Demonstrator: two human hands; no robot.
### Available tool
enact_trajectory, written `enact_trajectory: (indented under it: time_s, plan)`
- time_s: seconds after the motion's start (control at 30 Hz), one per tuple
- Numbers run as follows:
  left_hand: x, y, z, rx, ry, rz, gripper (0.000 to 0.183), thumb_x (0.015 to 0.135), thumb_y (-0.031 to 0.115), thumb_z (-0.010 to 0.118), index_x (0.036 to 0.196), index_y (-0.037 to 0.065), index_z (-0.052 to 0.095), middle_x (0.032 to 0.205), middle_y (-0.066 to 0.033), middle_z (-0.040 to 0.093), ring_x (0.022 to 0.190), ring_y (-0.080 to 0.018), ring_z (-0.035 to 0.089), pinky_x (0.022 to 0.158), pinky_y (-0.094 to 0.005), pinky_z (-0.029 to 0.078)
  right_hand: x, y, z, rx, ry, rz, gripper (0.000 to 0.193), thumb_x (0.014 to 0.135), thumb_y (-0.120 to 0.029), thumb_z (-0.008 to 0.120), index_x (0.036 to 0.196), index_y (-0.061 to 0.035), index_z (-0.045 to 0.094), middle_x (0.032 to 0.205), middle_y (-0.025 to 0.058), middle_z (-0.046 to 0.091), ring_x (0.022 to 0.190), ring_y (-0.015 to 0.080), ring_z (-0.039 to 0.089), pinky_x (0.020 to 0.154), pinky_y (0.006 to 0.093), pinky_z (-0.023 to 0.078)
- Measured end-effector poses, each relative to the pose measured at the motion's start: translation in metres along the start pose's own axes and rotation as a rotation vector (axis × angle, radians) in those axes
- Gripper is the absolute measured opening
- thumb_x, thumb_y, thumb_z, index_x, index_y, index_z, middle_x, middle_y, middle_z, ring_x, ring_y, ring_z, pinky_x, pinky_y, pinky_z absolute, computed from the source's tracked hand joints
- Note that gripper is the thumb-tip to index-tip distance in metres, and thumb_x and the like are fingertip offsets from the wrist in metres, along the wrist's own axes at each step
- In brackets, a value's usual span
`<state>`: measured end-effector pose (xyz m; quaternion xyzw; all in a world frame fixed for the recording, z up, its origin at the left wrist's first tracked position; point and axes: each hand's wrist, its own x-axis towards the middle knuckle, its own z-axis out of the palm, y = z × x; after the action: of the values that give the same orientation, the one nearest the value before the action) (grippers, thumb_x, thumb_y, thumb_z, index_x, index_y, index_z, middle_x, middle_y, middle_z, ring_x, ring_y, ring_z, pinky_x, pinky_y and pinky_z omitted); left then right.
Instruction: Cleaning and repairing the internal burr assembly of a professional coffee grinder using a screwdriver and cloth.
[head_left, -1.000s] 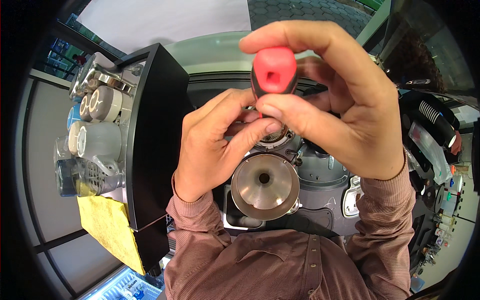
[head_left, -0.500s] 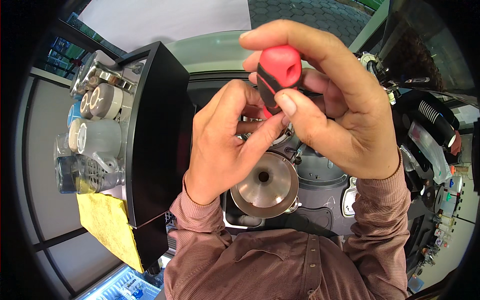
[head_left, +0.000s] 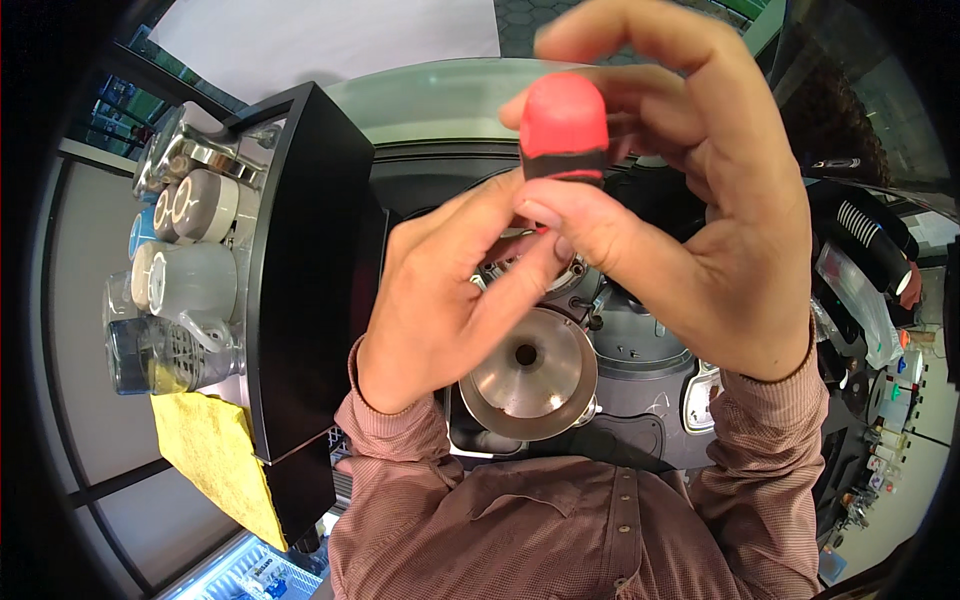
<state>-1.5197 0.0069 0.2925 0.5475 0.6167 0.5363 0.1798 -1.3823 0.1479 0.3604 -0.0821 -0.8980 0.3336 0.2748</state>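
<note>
Shirt front: brown checked shirt [head_left: 560, 530] fills the lower centre of the frame, both sleeves rising from it.
Right hand: right hand [head_left: 690, 230], upper centre right, clenched on a screwdriver handle [head_left: 563, 125], red with a black band, pinched between thumb and fingers; its shaft is hidden behind the hands.
Left hand: left hand [head_left: 450, 300], centre, fingers stretched toward the point just under the handle; whether it grips anything there cannot be told, since the right thumb covers the spot.
Funnel: metal funnel [head_left: 525, 375], just below the hands, mouth facing up, its upper edge partly covered by the left fingers.
Machine body: grey machine [head_left: 640, 350] beneath and beside the funnel, largely screened by both hands.
Black box: tall black housing [head_left: 310, 270], left of the left hand.
Cups: stacked cups and glasses [head_left: 175, 270] at the left edge, beyond the housing.
Cloth: yellow cloth [head_left: 215, 450], lower left.
Background: cluttered shelves [head_left: 880, 400] at the right edge, too small to identify.
</note>
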Motion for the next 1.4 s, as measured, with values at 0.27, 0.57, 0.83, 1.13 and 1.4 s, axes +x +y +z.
enact_trajectory:
  time_s: [0.27,0.57,0.83,1.13,1.4]
  plan:
    - [0.012,-0.006,0.006,0.014,0.081,0.01,0.032,0.086,0.008,0.08,0.112,-0.004,0.066,0.092,-0.0134,0.072,0.081,-0.0206,0.073,0.073,-0.0314,0.06,-0.002,0.002,0.001,0.038,0.005,-0.039,0.045,0.089,0.0,0.073,0.132,0.0002,0.062,0.114,0.0064,0.062,0.102,0.0134,0.065,0.085,0.027,0.06]
    - [0.016,-0.015,0.006,-0.144,0.068,0.085,0.031,0.088,0.013,0.08,0.11,-0.002,0.066,0.092,-0.0129,0.073,0.083,-0.0219,0.075,0.075,-0.032,0.061,0.003,0.008,0.004,0.07,0.027,-0.073,0.044,0.089,0.001,0.072,0.132,0.0003,0.062,0.112,0.0065,0.063,0.101,0.0129,0.066,0.084,0.0263,0.06]
    - [0.017,-0.009,0.0,0.099,0.019,0.106,0.031,0.087,0.015,0.081,0.109,-0.001,0.065,0.084,-0.0148,0.07,0.072,-0.026,0.072,0.063,-0.0336,0.054,0.001,0.011,0.008,0.122,0.04,-0.103,0.043,0.09,0.002,0.072,0.131,0.0004,0.062,0.11,0.0066,0.064,0.1,0.0126,0.066,0.083,0.0257,0.061]
    - [0.021,-0.004,0.012,0.104,0.073,0.11,0.033,0.088,0.014,0.08,0.111,-0.003,0.065,0.083,-0.0153,0.068,0.068,-0.027,0.069,0.059,-0.0358,0.053,-0.004,0.01,0.003,0.149,0.071,-0.124,0.042,0.09,0.003,0.071,0.131,0.0004,0.062,0.108,0.0066,0.065,0.1,0.0121,0.067,0.083,0.0251,0.062]
    - [0.018,-0.016,-0.013,0.276,-0.1,0.216,0.037,0.085,0.015,0.081,0.115,-0.001,0.066,0.109,-0.0186,0.069,0.097,-0.0326,0.069,0.084,-0.04,0.055,0.007,0.024,0.009,0.228,0.104,-0.195,0.041,0.09,0.004,0.071,0.13,0.0005,0.063,0.107,0.0067,0.066,0.099,0.0117,0.068,0.082,0.0244,0.062]
